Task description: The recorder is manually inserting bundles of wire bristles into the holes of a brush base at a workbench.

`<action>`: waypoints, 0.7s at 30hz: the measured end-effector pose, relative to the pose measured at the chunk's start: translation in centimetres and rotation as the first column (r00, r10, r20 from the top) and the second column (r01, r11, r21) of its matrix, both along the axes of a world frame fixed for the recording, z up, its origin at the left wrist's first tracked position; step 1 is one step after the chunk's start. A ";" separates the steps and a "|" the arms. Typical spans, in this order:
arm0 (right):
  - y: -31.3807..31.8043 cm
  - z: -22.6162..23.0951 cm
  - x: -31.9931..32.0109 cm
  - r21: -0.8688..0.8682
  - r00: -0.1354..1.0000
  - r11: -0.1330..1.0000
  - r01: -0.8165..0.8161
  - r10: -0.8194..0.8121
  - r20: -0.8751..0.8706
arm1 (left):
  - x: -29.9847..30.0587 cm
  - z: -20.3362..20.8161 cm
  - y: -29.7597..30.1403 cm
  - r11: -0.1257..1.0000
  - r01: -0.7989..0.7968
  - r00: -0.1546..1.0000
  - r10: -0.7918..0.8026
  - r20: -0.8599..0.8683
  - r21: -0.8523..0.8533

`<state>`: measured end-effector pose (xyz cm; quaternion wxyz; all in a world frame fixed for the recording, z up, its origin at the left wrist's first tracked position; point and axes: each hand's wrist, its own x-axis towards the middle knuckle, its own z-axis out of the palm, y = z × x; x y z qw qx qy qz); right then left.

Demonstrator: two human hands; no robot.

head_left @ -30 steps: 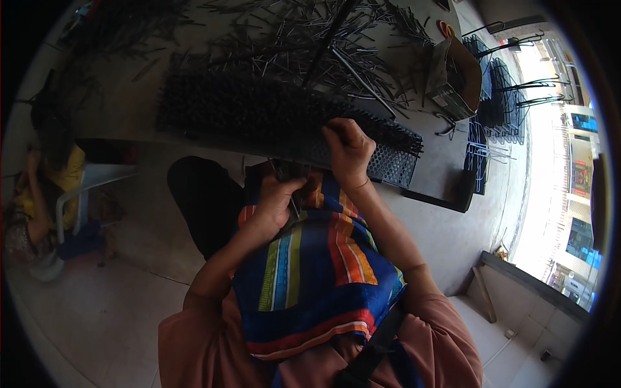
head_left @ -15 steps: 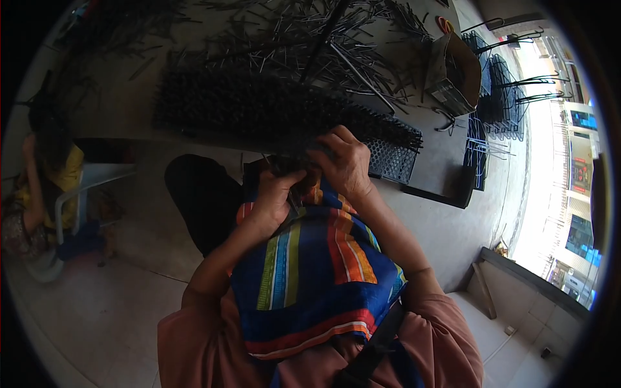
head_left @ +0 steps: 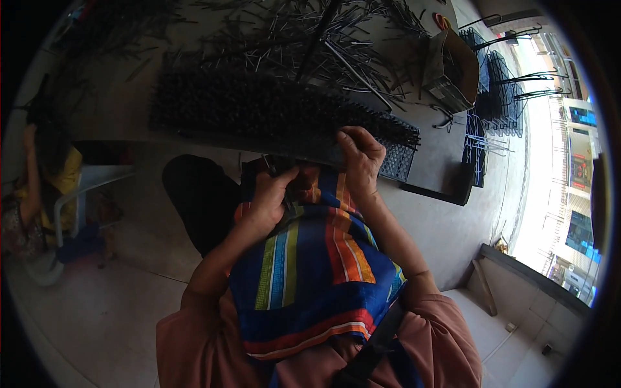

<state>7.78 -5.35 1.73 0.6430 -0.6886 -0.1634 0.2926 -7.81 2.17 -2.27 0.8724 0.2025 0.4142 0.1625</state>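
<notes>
My left hand (head_left: 267, 193) is closed in front of my lap, around a dark narrow object (head_left: 277, 164) with a metallic glint. Its kind is hard to make out in the shadow. My right hand (head_left: 363, 158) is raised over the near edge of a long black perforated panel (head_left: 400, 163). Its thumb and fingers are pinched together, and anything between them is too small to see. Dense short black upright pieces (head_left: 233, 107) cover most of the panel; holes show at its right end.
Loose dark strips (head_left: 356, 61) lie heaped on the table behind the panel. An open cardboard box (head_left: 453, 71) stands at the right, near orange-handled scissors (head_left: 442, 22) and wire racks (head_left: 501, 84). Another person (head_left: 58, 168) sits at the left beside a chair. A striped apron (head_left: 310, 265) covers my lap.
My right hand has moved away from my left, to the right toward the panel's perforated end. My left hand stays nearly in place, still closed on the dark object.
</notes>
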 end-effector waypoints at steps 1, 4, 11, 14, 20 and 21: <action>0.2 -0.3 0.5 0.071 0.985 0.997 0.006 -0.018 0.172 | -0.2 0.1 -0.2 0.995 0.081 0.996 -0.084 -0.041 -0.062; 1.3 -0.9 0.9 0.152 0.919 0.988 -0.039 -0.024 0.394 | -0.2 0.1 -0.6 0.995 0.096 0.995 -0.096 -0.017 0.000; 1.3 -1.6 1.0 0.078 0.765 0.987 -0.141 0.059 0.642 | -0.2 1.4 -0.6 0.991 0.125 0.992 -0.124 0.020 -0.049; 1.7 -1.3 0.7 -0.004 0.723 0.991 -0.130 0.098 0.684 | 0.0 1.1 -0.6 0.994 0.108 0.994 -0.108 -0.026 0.012; 2.3 -0.8 0.6 -0.113 0.645 0.990 -0.088 0.143 0.751 | 0.2 0.5 -0.4 0.993 0.113 0.994 -0.113 0.008 0.035; 2.4 -0.8 0.7 -0.114 0.645 0.990 -0.085 0.142 0.751 | 0.3 0.6 -0.5 0.995 0.091 0.996 -0.092 0.019 0.029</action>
